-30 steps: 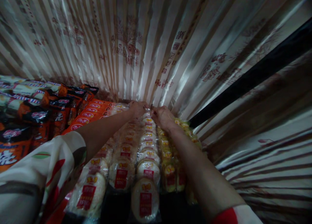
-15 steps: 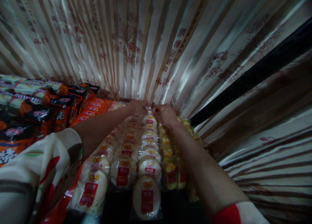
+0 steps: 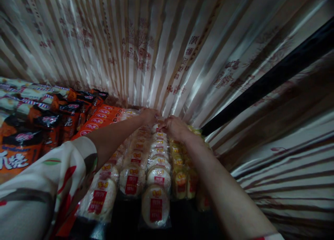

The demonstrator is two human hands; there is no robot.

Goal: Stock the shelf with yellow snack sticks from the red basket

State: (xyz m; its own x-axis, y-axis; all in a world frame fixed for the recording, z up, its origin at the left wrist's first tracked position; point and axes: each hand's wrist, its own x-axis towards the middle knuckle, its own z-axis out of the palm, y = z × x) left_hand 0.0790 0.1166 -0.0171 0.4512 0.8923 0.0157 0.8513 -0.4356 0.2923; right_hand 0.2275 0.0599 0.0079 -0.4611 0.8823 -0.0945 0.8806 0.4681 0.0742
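Both arms reach to the far end of a row of round white rice crackers [image 3: 156, 177] in clear wrappers with red labels. My left hand [image 3: 150, 116] is closed at the back of this row, its fingertips partly hidden. Beside it, my right hand [image 3: 175, 127] curls its fingers on the rearmost rice cracker packet [image 3: 158, 126], between the two hands. More rice cracker packets [image 3: 131, 180] stand in rows to the left, under my left forearm. Yellow-wrapped snacks [image 3: 180, 180] line up to the right, below my right wrist.
Orange packets [image 3: 100, 116] and orange-black snack bags [image 3: 22, 146] fill the left side, with white packs [image 3: 33, 90] behind. A pleated printed curtain [image 3: 141, 48] hangs close behind the goods. A dark pole [image 3: 266, 79] slants across the right. Light is dim.
My right hand has come slightly nearer and lower at the back of the row. My left hand stays almost in place. The view has shifted a little.
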